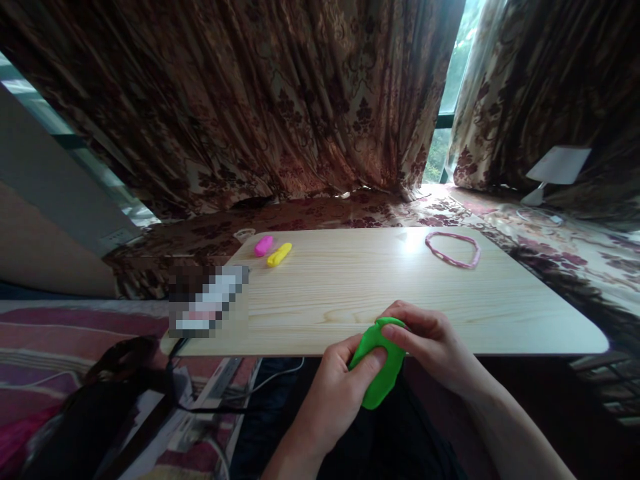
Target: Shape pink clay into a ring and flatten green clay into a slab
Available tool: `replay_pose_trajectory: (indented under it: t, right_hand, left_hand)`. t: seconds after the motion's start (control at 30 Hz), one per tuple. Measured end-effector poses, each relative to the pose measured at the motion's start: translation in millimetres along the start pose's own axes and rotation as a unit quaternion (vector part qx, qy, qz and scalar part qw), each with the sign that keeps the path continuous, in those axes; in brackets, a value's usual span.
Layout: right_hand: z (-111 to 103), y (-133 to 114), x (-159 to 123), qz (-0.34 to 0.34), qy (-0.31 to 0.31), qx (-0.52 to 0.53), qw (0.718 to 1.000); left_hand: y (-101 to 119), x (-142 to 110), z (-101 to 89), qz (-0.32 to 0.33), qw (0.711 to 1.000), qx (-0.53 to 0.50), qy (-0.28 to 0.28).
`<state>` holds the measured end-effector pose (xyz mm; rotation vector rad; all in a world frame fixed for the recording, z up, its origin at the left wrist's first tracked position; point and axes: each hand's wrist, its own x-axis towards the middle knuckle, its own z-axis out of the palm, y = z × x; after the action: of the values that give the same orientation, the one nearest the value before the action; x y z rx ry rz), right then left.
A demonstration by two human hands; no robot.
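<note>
here, both hands pinch a flat green piece (379,387) above the counter's (320,293) near edge, its long axis tilting away toward the right, left hand (345,380) on its lower side, right hand (425,333) nearer its far end.

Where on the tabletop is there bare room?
Bare: the middle of the tabletop, between yellow piece and pink loop; also the near right corner, nearer than the loop. Crowded: the left end, with magenta piece and pixelated item, and the front edge, where left hand and right hand hold the green piece.
</note>
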<state>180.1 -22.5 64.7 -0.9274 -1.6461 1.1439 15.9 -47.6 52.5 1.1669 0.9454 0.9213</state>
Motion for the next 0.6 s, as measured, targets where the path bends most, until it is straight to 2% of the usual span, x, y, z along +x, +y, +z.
replay_pose_trajectory:
  t: [0.13, 0.27, 0.47, 0.6]
  right_hand:
    - [-0.8, -2.4, -0.6, 0.02, -0.018, 0.023, 0.999]
    - [-1.3, -2.6, -2.0, 0.065, -0.063, 0.081, 0.993]
    - [-2.0, 2.0, 1.6, 0.012, -0.032, 0.015, 0.999]
    - [-9.3, 0.3, 3.2, 0.001, -0.064, -0.036, 0.997]
  left_hand:
    - [-0.4, -2.9, 0.6, -0.043, 0.999, -0.014, -0.024]
    - [2.8, -4.6, 2.4, -0.039, 0.997, -0.05, -0.042]
    - [3.0, -3.5, 3.4, -0.006, 1.0, 0.0, -0.018]
    - [1.7, -2.6, 3.0, -0.009, 0.999, 0.012, -0.034]
